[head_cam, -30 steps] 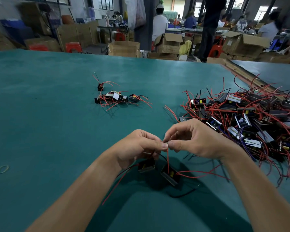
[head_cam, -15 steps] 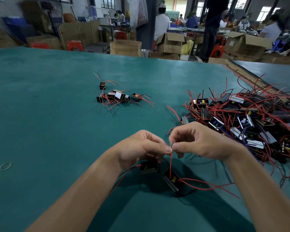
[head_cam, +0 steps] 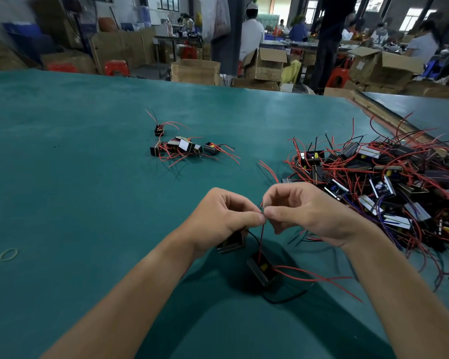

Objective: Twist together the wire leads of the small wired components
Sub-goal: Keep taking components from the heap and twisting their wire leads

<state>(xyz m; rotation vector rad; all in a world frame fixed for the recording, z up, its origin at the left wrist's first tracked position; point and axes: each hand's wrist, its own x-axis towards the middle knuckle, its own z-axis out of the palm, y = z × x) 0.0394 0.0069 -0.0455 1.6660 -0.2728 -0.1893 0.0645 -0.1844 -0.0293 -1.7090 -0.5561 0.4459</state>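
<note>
Two small black wired components hang over the green table (head_cam: 75, 190): one (head_cam: 231, 243) sits just under my left hand, the other (head_cam: 262, 268) dangles lower with a yellow part showing. A thin red lead (head_cam: 261, 239) runs up from the lower one to where my fingertips meet. My left hand (head_cam: 223, 218) and my right hand (head_cam: 306, 211) both pinch the wire ends between thumb and forefinger, tips touching. The joint itself is hidden by my fingers.
A big tangled heap of black components with red wires (head_cam: 389, 187) covers the table at the right. A small group of joined components (head_cam: 182, 149) lies farther back, centre-left. A rubber band (head_cam: 8, 254) lies at the left. People and cardboard boxes stand beyond the table.
My right fingers have shifted around the wire ends while the pinch stays in place. The hanging components have swung slightly; both hands sit a little lower in view.
</note>
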